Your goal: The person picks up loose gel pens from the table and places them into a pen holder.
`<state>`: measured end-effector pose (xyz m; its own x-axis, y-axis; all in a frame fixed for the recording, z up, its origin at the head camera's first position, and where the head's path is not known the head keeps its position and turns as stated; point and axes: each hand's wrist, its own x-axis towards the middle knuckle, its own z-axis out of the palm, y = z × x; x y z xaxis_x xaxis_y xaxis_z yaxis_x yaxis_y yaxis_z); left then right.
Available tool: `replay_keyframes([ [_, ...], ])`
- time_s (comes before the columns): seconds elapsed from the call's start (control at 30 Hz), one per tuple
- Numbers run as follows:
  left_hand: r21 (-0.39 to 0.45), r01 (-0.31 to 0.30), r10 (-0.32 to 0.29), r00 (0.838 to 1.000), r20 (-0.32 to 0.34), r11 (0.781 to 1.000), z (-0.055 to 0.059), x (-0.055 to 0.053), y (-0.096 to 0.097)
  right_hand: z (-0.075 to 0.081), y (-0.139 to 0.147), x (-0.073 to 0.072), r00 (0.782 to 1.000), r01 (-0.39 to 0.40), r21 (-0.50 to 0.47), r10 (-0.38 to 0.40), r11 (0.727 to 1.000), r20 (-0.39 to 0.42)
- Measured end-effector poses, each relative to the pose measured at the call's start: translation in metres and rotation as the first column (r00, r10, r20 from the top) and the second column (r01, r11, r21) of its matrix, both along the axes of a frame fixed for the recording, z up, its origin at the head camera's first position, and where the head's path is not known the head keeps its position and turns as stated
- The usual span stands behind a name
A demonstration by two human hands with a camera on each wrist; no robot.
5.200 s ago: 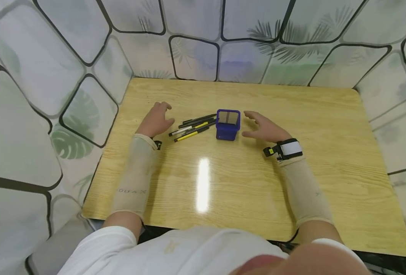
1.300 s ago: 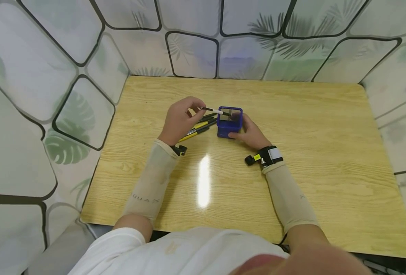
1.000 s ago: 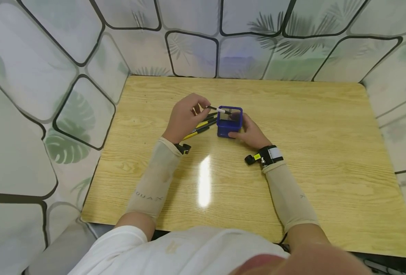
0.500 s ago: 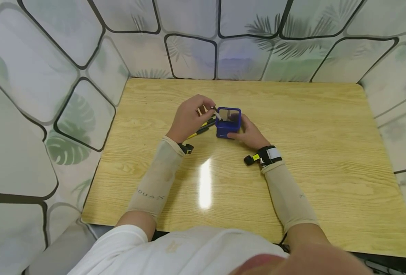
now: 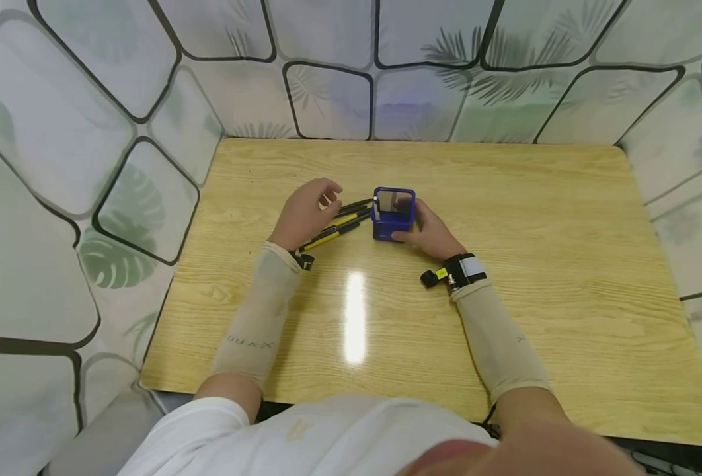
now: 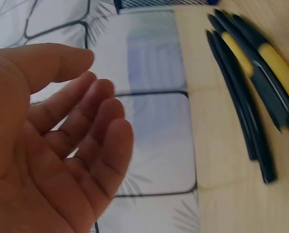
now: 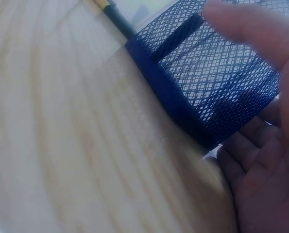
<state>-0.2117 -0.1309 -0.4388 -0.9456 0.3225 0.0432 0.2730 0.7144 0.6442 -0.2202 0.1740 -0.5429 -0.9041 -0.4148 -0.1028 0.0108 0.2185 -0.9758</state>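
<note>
A blue mesh pen holder [image 5: 393,228] stands on the table, its top open. My right hand [image 5: 433,231] grips its right side, thumb at the front and fingers behind, as the right wrist view also shows around the mesh wall [image 7: 217,73]. One pen with a white barrel [image 5: 377,210] stands inside at the left corner. My left hand [image 5: 308,213] is above the left ends of the loose pens, fingers loosely bent, with nothing between them. Several black and yellow pens [image 5: 340,229] lie slanted on the table left of the holder; in the left wrist view black pens [image 6: 241,107] lie beside the hand.
The wood-grain table [image 5: 553,264] reaches the patterned curtain [image 5: 422,106] at the back and sides. A bright light reflection [image 5: 354,317] shows on the tabletop. Wrist cameras [image 5: 431,277] sit on both wrists.
My left hand has put the white-barrelled pen into the holder, let go of it and moved back left over the pens. My right hand has kept its grip on the holder.
</note>
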Motion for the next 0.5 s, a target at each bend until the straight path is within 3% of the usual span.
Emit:
replay_keyframes([
  [0.2,-0.114,-0.045,0.061,0.988,0.138,0.992,-0.017,0.004,-0.023,0.015,-0.003,0.006,0.999,-0.006,-0.008,0.007,1.0,0.033],
  [0.5,-0.216,0.0,0.065,0.954,0.293,0.976,-0.033,0.01,-0.041,0.026,-0.004,0.011,1.0,-0.021,-0.033,0.022,0.999,0.009],
])
